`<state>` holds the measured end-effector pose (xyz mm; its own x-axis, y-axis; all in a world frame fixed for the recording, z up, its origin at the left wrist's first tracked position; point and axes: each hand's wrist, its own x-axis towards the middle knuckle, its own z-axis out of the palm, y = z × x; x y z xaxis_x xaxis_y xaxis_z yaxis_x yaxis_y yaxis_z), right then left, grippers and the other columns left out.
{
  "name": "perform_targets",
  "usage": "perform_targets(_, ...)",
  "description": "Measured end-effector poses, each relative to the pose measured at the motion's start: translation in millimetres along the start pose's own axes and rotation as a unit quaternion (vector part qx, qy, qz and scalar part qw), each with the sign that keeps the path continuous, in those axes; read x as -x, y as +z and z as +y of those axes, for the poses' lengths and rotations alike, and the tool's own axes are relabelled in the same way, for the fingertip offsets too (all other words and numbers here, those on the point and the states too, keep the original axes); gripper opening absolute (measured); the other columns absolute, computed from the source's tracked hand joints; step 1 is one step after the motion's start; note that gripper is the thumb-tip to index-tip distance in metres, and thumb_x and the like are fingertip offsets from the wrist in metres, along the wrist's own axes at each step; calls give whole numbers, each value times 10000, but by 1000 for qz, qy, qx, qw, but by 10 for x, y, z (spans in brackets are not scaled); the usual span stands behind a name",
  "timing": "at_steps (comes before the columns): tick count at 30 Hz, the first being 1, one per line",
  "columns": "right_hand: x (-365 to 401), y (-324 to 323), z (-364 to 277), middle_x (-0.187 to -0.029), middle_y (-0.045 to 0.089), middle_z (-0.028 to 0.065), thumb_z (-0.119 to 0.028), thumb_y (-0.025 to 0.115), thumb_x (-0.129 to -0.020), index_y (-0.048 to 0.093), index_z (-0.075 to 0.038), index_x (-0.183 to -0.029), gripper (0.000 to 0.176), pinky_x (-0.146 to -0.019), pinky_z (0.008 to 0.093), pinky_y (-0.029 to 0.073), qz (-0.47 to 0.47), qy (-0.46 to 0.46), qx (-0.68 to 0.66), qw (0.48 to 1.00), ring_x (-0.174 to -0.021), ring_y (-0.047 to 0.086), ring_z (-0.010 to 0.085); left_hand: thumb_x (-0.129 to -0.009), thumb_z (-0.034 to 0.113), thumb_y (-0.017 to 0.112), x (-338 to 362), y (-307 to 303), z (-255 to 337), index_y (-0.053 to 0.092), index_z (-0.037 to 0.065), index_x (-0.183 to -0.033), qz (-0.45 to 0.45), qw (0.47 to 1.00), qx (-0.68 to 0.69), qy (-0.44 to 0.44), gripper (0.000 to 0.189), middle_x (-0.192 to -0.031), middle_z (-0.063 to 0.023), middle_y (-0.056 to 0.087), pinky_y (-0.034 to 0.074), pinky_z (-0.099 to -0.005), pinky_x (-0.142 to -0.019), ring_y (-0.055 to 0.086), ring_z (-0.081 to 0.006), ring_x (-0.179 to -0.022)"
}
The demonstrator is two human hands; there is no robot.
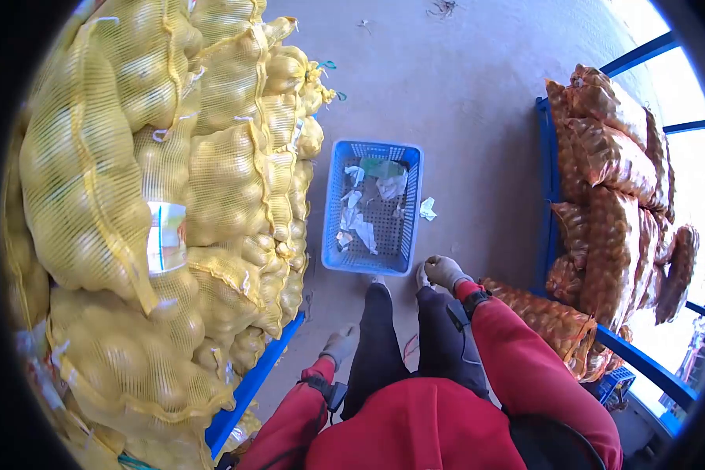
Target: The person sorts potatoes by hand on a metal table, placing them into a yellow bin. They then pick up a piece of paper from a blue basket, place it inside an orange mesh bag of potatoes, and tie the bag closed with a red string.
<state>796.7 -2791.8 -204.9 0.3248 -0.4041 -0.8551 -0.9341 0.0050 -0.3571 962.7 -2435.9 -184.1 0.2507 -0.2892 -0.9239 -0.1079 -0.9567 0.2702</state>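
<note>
A blue plastic crate (372,265) stands on the floor just ahead of my feet, with torn white paper scraps (356,222) and a green piece (380,168) inside. My right hand (445,272), in a grey glove, is near the crate's lower right corner, apart from it. Its fingers are curled in, and whatever they may hold is hidden. Lower on the left, my left hand (341,343), gloved too, hangs beside my leg with loosely stretched fingers and nothing visible in it. It is between my leg and the stacked yellow mesh sacks (219,172).
Onion-like bulbs fill the yellow sacks, stacked high on the left above a blue rail (254,380). Reddish mesh sacks (611,235) are piled in a blue frame (548,157) on the right. One reddish sack (544,317) lies beside my right arm. A paper scrap (428,208) lies by the crate.
</note>
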Motion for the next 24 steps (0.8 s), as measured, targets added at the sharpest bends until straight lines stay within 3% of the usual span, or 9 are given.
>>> perform_targets(1, -80, -25, -85, -1167, 733, 210, -351, 518, -935, 708, -119, -1257, 440, -1032, 402, 513, -54, 65, -71, 994, -1138, 697, 336, -987, 502, 512, -33, -11, 86, 638, 163, -1343, -17, 999, -41, -31, 507, -1299, -214, 665, 482, -477, -1051, 617, -420, -1226)
perform_targets(3, -516, 242, 18, -1095, 757, 173, -355, 556, -932, 714, -101, -1240, 429, -954, 380, 551, 6, 55, -45, 997, -1055, 731, 295, -975, 496, 538, -55, -73, 413, 613, 170, -1379, -48, 989, -114, -85, 525, -1316, -200, 664, 466, -482, -1079, 612, -411, -1240)
perform_targets(6, -1068, 361, -138, -1145, 739, 196, -387, 577, -921, 709, -94, -1239, 452, -1019, 414, 517, 46, 27, -25, 998, -1131, 691, 353, -951, 464, 582, -449, 115, 231, 552, -13, -1399, -50, 991, -125, -2, 655, -1324, -280, 624, 460, -503, -1072, 577, -435, -1276)
perform_targets(9, -1799, 531, -270, -1217, 706, 203, -403, 600, -925, 667, -94, -1287, 481, -1018, 420, 512, 74, -16, 4, 997, -1173, 667, 363, -911, 517, 620, -694, 411, 269, 446, 87, -1496, 1, 993, -87, -74, 746, -1504, -207, 493, 433, -513, -1116, 484, -431, -1378)
perform_targets(12, -2712, 677, -311, -1260, 682, 208, -415, 616, -925, 634, -77, -1303, 507, -1007, 424, 505, 88, 5, -70, 994, -1187, 656, 374, -884, 500, 665, -932, 729, 501, 447, 90, -1470, 33, 985, -121, -119, 747, -1463, -204, 501, 481, -537, -1050, 536, -434, -1297)
perform_targets(15, -3618, 758, -368, -1276, 676, 215, -416, 625, -921, 603, -43, -1315, 543, -999, 431, 494, 121, 19, -245, 962, -1184, 655, 385, -861, 392, 731, -1077, 1188, -182, 516, 71, -1398, 131, 978, -161, -8, 661, -1366, -191, 570, 529, -522, -968, 593, -428, -1194)
perform_targets(18, -4412, 785, -386, -1244, 670, 237, -457, 635, -887, 575, 2, -1343, 649, -982, 433, 492, 187, 103, -294, 932, -1166, 651, 378, -827, 291, 786, -987, 843, 372, 574, 45, -1322, 195, 971, -130, 46, 592, -1293, -194, 617, 554, -502, -906, 634, -412, -1115)
perform_targets(21, -4908, 917, -138, -1292, 639, 269, -507, 644, -857, 535, 63, -1378, 780, -1002, 421, 479, 179, 140, -260, 938, -1198, 632, 374, -834, 303, 778, -1056, 754, 456, 568, 7, -1305, 192, 975, -96, 59, 595, -1256, -246, 618, 498, -509, -993, 596, -449, -1167)
perform_targets(24, -5136, 1018, -130, -1345, 606, 285, -543, 663, -837, 506, 151, -1369, 889, -1014, 420, 478, 195, 168, -413, 874, -1220, 612, 388, -894, 463, 743, -1033, 310, 1036, 679, 159, -1260, 203, 934, -292, 31, 481, -1014, -65, 736, 557, -422, -687, 716, -280, -816)
